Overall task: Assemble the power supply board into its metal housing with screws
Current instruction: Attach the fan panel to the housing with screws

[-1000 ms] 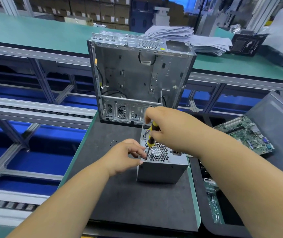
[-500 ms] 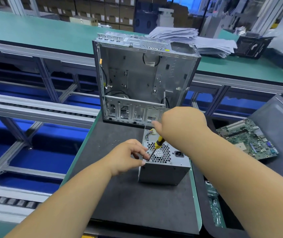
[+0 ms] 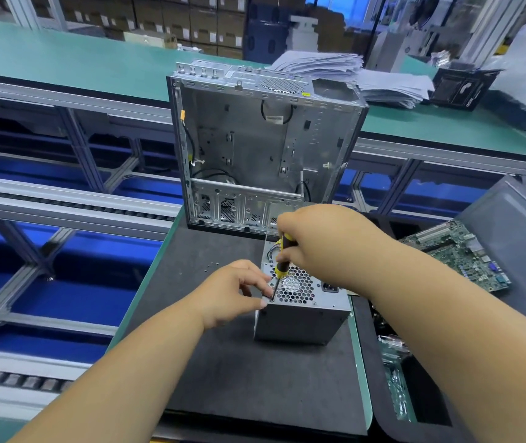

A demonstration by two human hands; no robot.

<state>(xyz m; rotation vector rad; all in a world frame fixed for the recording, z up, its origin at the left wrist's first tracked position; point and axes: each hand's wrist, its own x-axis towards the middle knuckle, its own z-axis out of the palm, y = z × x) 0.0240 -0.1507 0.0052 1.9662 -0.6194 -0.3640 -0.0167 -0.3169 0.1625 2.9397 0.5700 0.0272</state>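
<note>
A grey metal power supply housing (image 3: 300, 324) stands on the black mat (image 3: 239, 378), its perforated grille face (image 3: 296, 287) turned up. My right hand (image 3: 319, 238) grips a yellow-and-black screwdriver (image 3: 282, 260), whose tip meets the near left corner of the grille face. My left hand (image 3: 232, 292) sits at that corner, with thumb and fingers pinched around the tip; the screw itself is hidden. A few loose screws (image 3: 212, 265) lie on the mat to the left.
An open computer case (image 3: 255, 148) stands upright behind the housing. At the right, a green motherboard (image 3: 459, 254) leans on a grey tray (image 3: 517, 238). Bagged parts (image 3: 395, 378) lie in a black bin at the lower right. A conveyor frame (image 3: 63, 206) runs along the left.
My right hand has shifted right and lowered slightly, tilting the screwdriver. My left hand stays at the housing's corner. The camera has drifted a little.
</note>
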